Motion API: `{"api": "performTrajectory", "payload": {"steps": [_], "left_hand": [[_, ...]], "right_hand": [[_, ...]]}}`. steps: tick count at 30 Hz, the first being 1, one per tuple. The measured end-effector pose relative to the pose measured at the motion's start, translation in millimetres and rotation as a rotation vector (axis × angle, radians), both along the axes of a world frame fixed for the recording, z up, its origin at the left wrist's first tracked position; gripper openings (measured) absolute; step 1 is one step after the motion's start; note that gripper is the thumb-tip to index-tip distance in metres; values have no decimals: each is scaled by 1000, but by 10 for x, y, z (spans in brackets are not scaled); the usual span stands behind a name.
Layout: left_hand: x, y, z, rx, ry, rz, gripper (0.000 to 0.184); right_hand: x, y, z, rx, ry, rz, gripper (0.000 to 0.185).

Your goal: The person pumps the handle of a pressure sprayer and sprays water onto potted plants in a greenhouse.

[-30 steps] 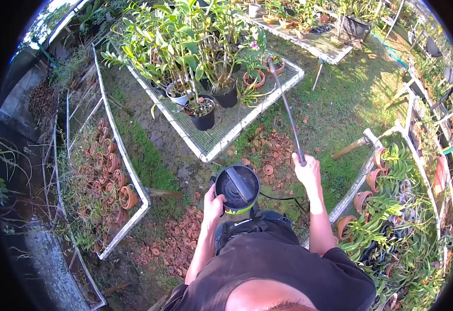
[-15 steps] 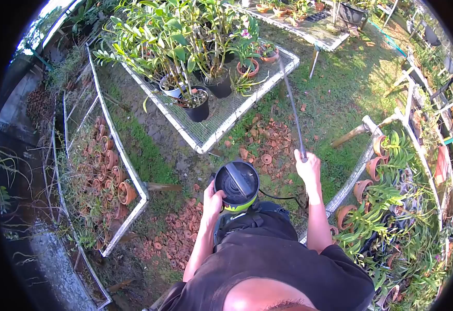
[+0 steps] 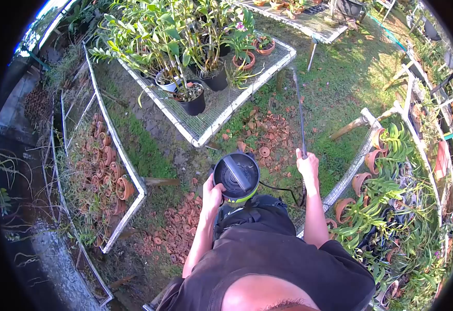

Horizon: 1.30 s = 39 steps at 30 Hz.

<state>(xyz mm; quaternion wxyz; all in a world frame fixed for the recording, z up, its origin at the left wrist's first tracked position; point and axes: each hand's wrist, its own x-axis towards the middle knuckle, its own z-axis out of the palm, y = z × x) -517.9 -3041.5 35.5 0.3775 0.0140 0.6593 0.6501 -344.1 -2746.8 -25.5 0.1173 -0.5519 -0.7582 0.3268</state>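
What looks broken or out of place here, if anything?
Reddish terracotta shards lie scattered on the ground near the white-framed mesh bench, odd because they look like broken pots. The round black tank with green band in the left hand and the slim dark wand in the right hand show no visible damage.

Strong daylight falls around me, dappling the grass point(image 3: 376, 83) at upper right; the far left lies in shade. White glare burns the upper left. Fisheye distortion bows the right bench point(image 3: 351, 173) inside a black rim. The wand point(image 3: 301, 114) blurs toward its tip.
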Motion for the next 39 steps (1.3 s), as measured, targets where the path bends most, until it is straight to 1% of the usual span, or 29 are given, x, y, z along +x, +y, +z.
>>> {"api": "performTrajectory", "payload": {"steps": [3, 4, 7, 10, 11, 12, 15, 17, 20, 22, 24, 25, 26, 28, 30, 32, 33, 35, 37, 38, 39], "left_hand": [[15, -21, -22, -22, 16, -4, 56], [14, -25, -28, -23, 21, -6, 56], [7, -28, -38, -3, 7, 5, 54], [-12, -45, -58, 14, 5, -5, 53], [-23, -53, -67, 17, 11, -12, 52], [-31, -60, -63, 14, 12, -13, 52], [-71, -94, -49, 12, 22, -2, 52], [-93, -115, -45, 21, 31, 16, 52], [-149, -179, -15, 10, 23, 37, 52], [-194, -205, 75, 5, 13, 40, 53], [-246, -236, 144, 3, 1, 49, 53], [-284, -250, 169, 7, -2, 55, 54], [-332, -276, 181, 11, -3, 61, 54], [-427, -360, 159, 30, -19, 100, 56], [-542, -470, 133, 41, -22, 134, 56], [-656, -614, 86, 42, -16, 159, 56], [-746, -686, 58, 44, -10, 174, 56], [-927, -866, -64, 57, -17, 164, 56], [-1110, -1046, -45, 47, -25, 144, 55], [-1199, -1130, -17, 30, -19, 131, 54], [-1304, -1210, 2, 14, -11, 116, 54]], "right_hand": [[12, -219, 0, -33, -57, 110, 55], [-11, -323, -16, -105, -74, 109, 55], [-74, -494, 25, -141, -90, 202, 52], [-228, -362, 242, -105, 28, 60, 51], [-252, -253, 260, -11, 82, 34, 51], [-284, -179, 428, 52, 127, -13, 50], [-325, -23, 677, 94, 157, -15, 49], [-341, -46, 454, 107, 97, 46, 49], [-479, -149, 305, 79, 5, 159, 49], [-695, -177, 493, 124, 104, 150, 49], [-927, -255, 1118, 130, 259, 137, 46], [-1015, -246, 1231, 197, 303, 147, 44], [-1094, -280, 1434, 208, 339, 161, 45], [-1205, -364, 1523, 261, 382, 185, 46], [-1276, -465, 1294, 229, 280, 206, 46], [-1267, -628, 869, 211, 201, 254, 45], [-1265, -796, 761, 201, 164, 289, 44], [-1377, -1070, 730, 180, 126, 322, 42], [-1544, -1361, 1026, 163, 131, 313, 41], [-1703, -1501, 1381, 116, 192, 273, 40], [-1816, -1566, 1587, 152, 176, 246, 40]]}}
